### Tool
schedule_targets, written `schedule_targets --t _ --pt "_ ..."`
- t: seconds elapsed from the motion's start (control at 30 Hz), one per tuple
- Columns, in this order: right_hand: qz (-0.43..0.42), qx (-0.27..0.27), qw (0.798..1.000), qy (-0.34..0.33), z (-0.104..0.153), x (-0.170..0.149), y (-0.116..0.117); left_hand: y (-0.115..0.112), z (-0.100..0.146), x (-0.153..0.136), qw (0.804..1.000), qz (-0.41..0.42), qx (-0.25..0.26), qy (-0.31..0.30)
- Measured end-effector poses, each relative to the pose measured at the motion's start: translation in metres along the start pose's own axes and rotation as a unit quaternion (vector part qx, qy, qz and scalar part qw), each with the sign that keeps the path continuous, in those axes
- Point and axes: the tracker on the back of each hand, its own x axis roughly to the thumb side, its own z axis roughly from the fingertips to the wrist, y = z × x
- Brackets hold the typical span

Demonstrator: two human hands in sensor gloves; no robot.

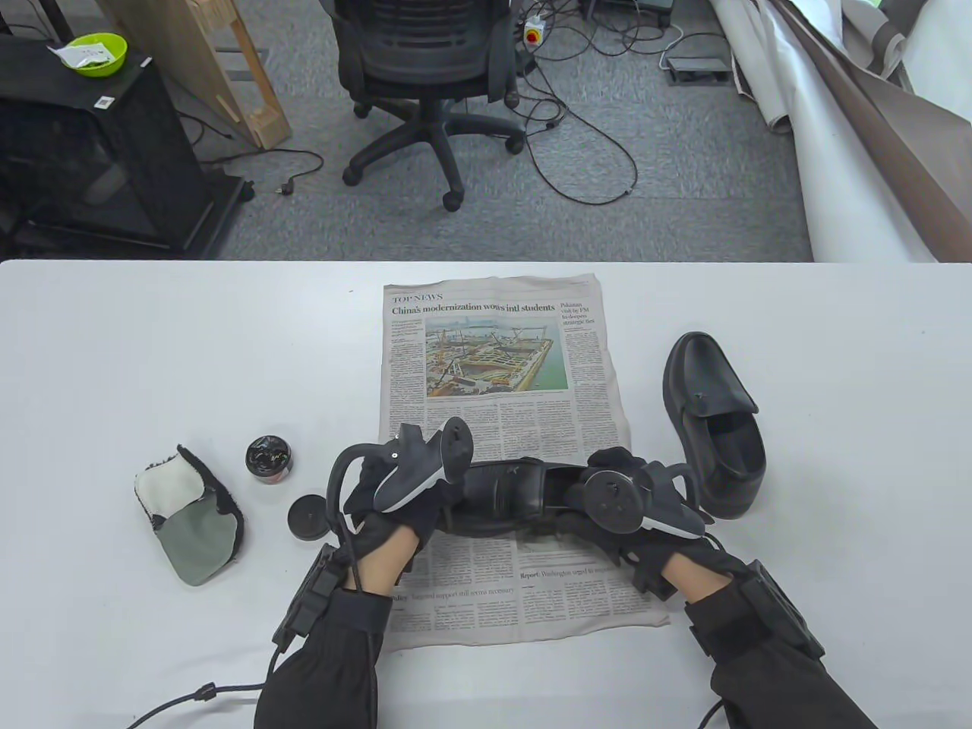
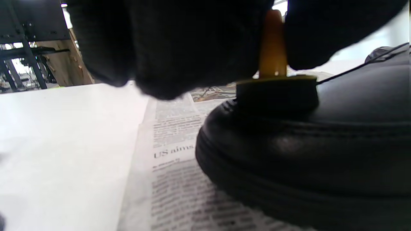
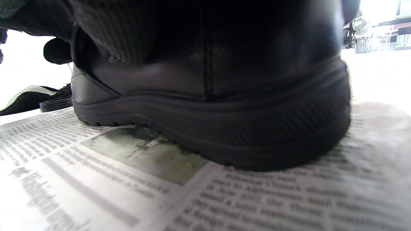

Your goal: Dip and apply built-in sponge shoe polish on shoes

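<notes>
Nearest us, both sleeved forearms reach in over the table (image 1: pixel 114 364) edge onto the newspaper (image 1: pixel 501 600). Our left hand (image 1: pixel 395 524) arches over the toe of the black shoe (image 1: pixel 501 497), which lies sideways across the paper; its fingertips (image 2: pixel 308 41) pinch the yellow stem of the sponge applicator (image 2: pixel 276 86), whose dark pad sits flat on the leather. Our right hand (image 1: pixel 645 524) cups the shoe's heel, fingers curled over the rim (the wrist view shows only knit glove against leather). Left of the hands lie the round lid (image 1: pixel 307 518), the open polish tin (image 1: pixel 269 459) and a cloth mitt (image 1: pixel 194 516). Further off on the right, the second shoe (image 1: pixel 714 425) rests beside the paper.
</notes>
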Motion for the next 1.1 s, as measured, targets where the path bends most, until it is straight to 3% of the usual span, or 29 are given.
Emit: schedule_targets --t 0.3,0.5,0.67,0.93,1.1 --pt "-0.002 -0.001 1.0 0.0 0.0 0.0 0.0 0.001 0.003 -0.006 0.999 0.034 0.008 -0.015" --pt "-0.001 -0.001 1.0 0.002 0.0 0.0 0.0 0.004 0.013 -0.003 0.995 0.07 -0.041 -0.056" --pt "-0.001 0.0 1.0 -0.001 0.0 0.0 0.0 0.002 0.016 0.009 0.988 0.117 -0.052 -0.081" --pt "-0.005 0.002 1.0 -0.005 0.0 -0.001 0.0 0.005 0.01 0.029 0.995 0.075 0.041 -0.054" --pt "-0.005 0.0 1.0 -0.004 0.0 -0.001 0.0 0.0 0.001 0.027 0.997 0.053 0.054 -0.034"
